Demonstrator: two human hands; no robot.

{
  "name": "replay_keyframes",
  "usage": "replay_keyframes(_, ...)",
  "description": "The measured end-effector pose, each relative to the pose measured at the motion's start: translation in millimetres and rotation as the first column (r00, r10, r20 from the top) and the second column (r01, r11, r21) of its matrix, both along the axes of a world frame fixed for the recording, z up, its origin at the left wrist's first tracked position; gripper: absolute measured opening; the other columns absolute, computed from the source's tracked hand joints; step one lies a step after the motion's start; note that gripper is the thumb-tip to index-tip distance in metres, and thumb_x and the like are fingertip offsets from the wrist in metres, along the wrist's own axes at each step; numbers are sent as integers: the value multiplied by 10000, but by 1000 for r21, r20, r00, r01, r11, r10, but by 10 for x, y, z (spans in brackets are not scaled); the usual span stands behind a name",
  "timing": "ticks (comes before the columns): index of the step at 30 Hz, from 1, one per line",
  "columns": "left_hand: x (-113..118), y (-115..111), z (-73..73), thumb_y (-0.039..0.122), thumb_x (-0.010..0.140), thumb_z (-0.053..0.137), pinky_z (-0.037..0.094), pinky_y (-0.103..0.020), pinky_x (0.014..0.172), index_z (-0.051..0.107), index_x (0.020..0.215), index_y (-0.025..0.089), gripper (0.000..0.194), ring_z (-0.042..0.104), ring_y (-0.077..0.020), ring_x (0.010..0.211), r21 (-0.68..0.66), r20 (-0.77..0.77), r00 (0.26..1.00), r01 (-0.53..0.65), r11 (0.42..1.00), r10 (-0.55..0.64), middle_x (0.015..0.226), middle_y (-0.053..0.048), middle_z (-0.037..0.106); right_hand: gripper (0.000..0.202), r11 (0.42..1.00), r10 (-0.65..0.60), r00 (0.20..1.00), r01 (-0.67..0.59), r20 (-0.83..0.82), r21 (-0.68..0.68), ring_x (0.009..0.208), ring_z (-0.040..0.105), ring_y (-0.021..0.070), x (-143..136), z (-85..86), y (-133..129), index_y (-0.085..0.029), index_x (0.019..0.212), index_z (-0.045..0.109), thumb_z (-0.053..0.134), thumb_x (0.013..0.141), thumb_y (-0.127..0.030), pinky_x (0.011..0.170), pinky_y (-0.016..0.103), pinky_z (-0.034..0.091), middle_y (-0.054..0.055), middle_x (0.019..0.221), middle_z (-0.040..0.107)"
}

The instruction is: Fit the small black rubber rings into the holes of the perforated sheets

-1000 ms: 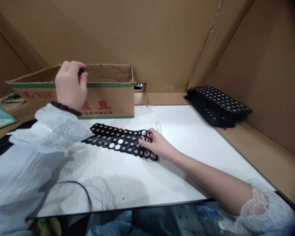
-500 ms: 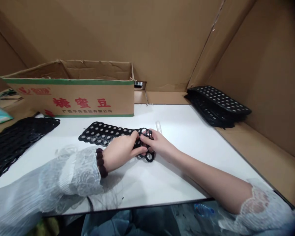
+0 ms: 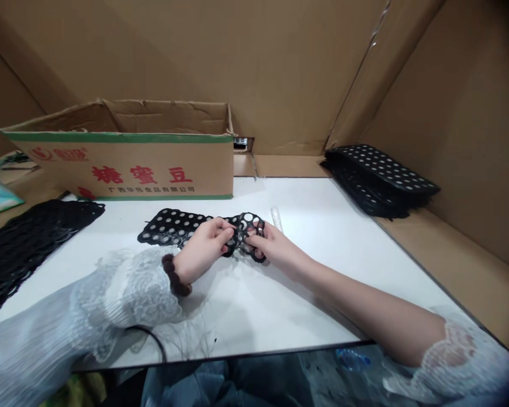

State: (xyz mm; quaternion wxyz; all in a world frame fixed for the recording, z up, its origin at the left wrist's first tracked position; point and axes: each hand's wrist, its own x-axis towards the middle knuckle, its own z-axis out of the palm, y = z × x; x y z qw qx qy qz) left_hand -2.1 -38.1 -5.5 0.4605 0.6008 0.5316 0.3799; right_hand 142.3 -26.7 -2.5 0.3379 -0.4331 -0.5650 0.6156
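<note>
A person's bare hands meet at close quarters, the left hand [image 3: 210,244] reaching in from the left with thumb and fingers pinched, the right hand [image 3: 274,244] opposite, its thumb bent inward. The right forearm [image 3: 356,305] slants bare to the elbow; some fingertips appear hidden. The left wrist [image 3: 182,271] bends slightly.

The box [image 3: 152,167] stands behind the perforated sheet [image 3: 180,221].

On the front of the cardboard box [image 3: 214,164], the big red characters [image 3: 142,175] are reading 糖蜜豆. Under them, a smaller black line [image 3: 151,190] begins with 广西 and ends with 食品有限公司. At upper left, the red logo [image 3: 59,154] has writing too small to read.
</note>
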Motion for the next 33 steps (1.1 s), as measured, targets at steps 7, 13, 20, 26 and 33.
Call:
replay_keyframes(7,-404,370,311,308,745,473,332,-195,430,559,774,134,197,453,-80,472,273,-246,943,-157,949,226,596,8,526,173,985,-107,990,93,92,143,433,326,43,51,-90,70,-158,681,419,511,695,-304,425,181,275,-61,548,381)
replay_keyframes(13,-1039,890,927,288,876,276,345,-264,715,521,982,107,322,512,-84,830,908,-111,648,-242,343,753,899,-20,549,261,955,-117,987,82,106,284,458,399,71,30,-87,29,-152,752,480,484,721,-411,441,194,316,-42,541,450)
replay_keyframes(20,-868,1199,1143,412,793,403,200,-379,854,537,997,72,418,305,-220,1136,827,-384,506,-183,531,772,1148,-75,422,235,939,-104,974,30,200,342,423,437,77,103,-129,82,-158,633,445,474,735,-369,410,184,336,-35,487,462)
replay_keyframes(26,-147,462,555,427,872,204,313,-252,590,514,897,145,420,514,-143,642,718,-653,527,204,665,544,671,-20,548,159,961,-112,985,73,133,265,351,424,75,89,-220,152,-175,762,481,453,752,-331,334,180,354,-57,465,430)
replay_keyframes(33,15,252,19,489,830,286,333,-228,499,390,1037,167,397,551,-173,568,355,-800,599,416,837,42,638,-20,569,175,970,-89,987,55,133,237,297,398,80,103,-195,138,-188,883,477,437,770,-317,279,169,339,-76,390,409)
